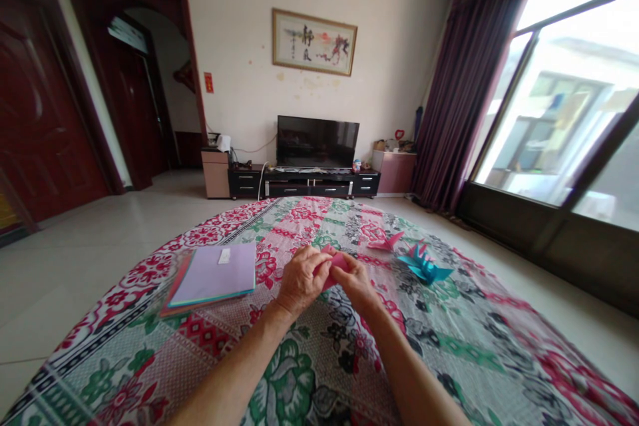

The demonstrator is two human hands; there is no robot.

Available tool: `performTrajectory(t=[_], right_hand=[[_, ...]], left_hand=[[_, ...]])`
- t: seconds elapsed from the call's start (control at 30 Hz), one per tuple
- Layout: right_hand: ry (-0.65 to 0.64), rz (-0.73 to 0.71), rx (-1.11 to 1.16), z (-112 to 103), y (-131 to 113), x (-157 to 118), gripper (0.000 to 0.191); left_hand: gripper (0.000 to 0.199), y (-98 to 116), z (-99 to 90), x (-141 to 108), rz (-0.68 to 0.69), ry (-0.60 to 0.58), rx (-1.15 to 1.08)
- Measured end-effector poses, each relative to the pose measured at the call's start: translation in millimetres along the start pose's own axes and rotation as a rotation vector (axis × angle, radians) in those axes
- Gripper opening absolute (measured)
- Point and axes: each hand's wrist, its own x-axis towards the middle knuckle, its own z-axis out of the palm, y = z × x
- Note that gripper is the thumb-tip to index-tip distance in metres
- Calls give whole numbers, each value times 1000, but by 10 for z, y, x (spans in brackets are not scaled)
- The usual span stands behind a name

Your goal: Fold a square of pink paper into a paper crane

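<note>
A small folded piece of pink paper [337, 259] is pinched between my two hands above the patterned tablecloth. My left hand [303, 277] has its thumb and fingers closed on the paper's left side. From the right, my right hand [355, 279] grips the same paper, thumb towards the middle. Fingers cover much of the paper, so its exact folded shape is hidden. To the right lie folded paper cranes, a pink crane [388, 243] and blue cranes [426, 266] close together, with more pink paper behind the blue.
Left of my hands lies a stack of coloured paper sheets [214, 276], lilac on top, with a small white piece [224, 256] on it. The round table wears a floral tablecloth [284, 379]. Beyond stand a television [317, 142] and a low black cabinet [309, 184].
</note>
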Motion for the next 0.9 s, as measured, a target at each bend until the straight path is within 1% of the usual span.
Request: performTrajectory(t=[0.2,0.3,0.37,0.47,0.57,0.63,0.7,0.8,0.9], right_hand=[[-27,-7,-29,0,34,1,19],[-64,-26,-54,-5,77,6,12],[-77,-14,-50,-11,94,5,10],[-82,35,3,-36,93,-2,15],[-60,91,113,-87,86,-8,19],[-50,124,201,-126,87,-7,20],[-52,135,271,-157,90,-3,19],[-55,126,319,-177,86,2,17],[-60,130,338,-173,66,0,16]], left_hand=[[19,-8,14,3,-48,19,-22],[21,-13,21,2,-62,13,-33],[22,-14,15,7,-78,6,-66],[23,-25,-12,25,-152,-2,-238],[27,-51,-35,52,-315,-2,-512],[28,-64,-37,69,-424,18,-673],[27,-59,-32,86,-493,53,-787],[24,-33,-20,106,-541,116,-868],[25,-32,-3,118,-561,178,-880]])
